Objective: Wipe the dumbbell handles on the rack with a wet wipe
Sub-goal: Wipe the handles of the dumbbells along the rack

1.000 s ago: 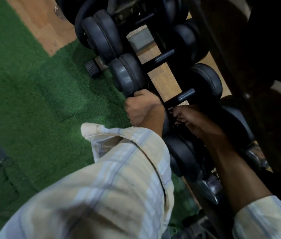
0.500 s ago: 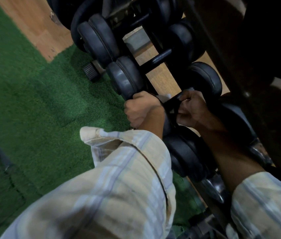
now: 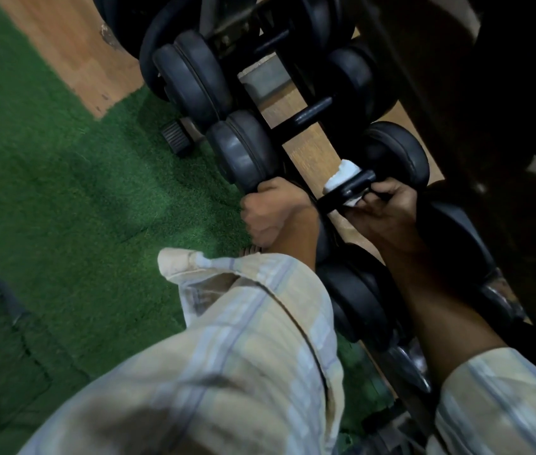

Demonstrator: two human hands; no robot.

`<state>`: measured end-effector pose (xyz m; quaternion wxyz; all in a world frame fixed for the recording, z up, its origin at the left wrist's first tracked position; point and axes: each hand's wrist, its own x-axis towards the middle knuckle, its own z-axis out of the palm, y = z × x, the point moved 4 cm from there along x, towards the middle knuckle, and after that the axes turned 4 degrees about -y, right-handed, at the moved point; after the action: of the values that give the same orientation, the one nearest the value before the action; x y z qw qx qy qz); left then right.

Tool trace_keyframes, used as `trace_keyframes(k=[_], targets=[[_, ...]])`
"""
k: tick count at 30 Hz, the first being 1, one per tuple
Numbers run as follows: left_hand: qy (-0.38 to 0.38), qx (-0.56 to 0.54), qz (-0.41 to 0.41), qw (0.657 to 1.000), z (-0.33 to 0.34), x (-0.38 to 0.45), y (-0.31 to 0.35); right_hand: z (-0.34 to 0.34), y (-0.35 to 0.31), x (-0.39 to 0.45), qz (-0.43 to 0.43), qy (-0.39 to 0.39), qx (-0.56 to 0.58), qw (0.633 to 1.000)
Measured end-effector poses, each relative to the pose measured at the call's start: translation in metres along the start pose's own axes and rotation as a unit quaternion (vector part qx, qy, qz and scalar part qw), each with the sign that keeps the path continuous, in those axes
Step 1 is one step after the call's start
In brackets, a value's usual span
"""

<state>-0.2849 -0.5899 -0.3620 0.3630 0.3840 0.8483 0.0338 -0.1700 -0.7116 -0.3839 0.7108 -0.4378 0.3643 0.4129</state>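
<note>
A: Since a second ago the right hand [image 3: 388, 211] has come up from the lower dumbbell to the handle [image 3: 345, 191] above it, and the wet wipe [image 3: 342, 174] now shows, which it didn't then.

B: How is that hand set?

A: Fingers curled over the handle from the near side, with the wipe caught between them and the bar. White folds stick out past the fingertips, on the far side of the bar and toward the left hand [image 3: 269, 211].

B: And the left?

A: Closed in a fist against the dumbbell's left-end weight [image 3: 243, 152], thumb side up. It looks to be steadying it; I can't tell whether it holds anything.

B: What might go wrong?

A: The wipe looks bunched, not wrapped round. As I read it, a stroke along the bar could clean only the top and leave the underside untouched. A hard pull might also roll the dumbbell on the rack [image 3: 506, 310], and the right knuckles sit just beside the right-end weight [image 3: 398, 152], so they could get pinched.
</note>
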Motion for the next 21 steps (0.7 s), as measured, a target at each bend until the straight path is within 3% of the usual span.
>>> trace_keyframes(k=[6, 10, 13, 14, 15, 17, 18, 21], targets=[[0.009, -0.005, -0.001, 1.0, 0.0, 0.001, 0.0, -0.001, -0.009, 0.008, -0.016, 0.008, -0.008, 1.0], [0.01, -0.006, -0.001, 1.0, 0.001, 0.001, 0.001, -0.01, -0.005, 0.01, -0.036, 0.033, -0.158, 0.986], [0.011, -0.002, 0.0, 1.0, 0.002, 0.002, 0.001, -0.015, 0.001, 0.001, -0.174, 0.019, -0.283, 0.943], [0.011, -0.001, 0.0, 1.0, 0.003, 0.003, 0.001, -0.013, 0.004, -0.005, -0.216, 0.004, -0.347, 0.913], [0.011, 0.0, 0.0, 1.0, 0.003, 0.003, 0.001, -0.014, 0.005, -0.008, -0.245, 0.017, -0.452, 0.857], [0.008, 0.005, -0.001, 1.0, 0.003, 0.002, 0.001, -0.017, 0.006, -0.011, -0.276, 0.06, -0.657, 0.699], [0.007, 0.007, -0.001, 1.0, 0.003, 0.002, 0.001, -0.02, 0.007, -0.013, -0.273, 0.066, -0.704, 0.652], [0.006, 0.005, -0.001, 1.0, 0.002, 0.0, 0.001, -0.026, 0.016, -0.018, -0.26, 0.045, -0.756, 0.599]])
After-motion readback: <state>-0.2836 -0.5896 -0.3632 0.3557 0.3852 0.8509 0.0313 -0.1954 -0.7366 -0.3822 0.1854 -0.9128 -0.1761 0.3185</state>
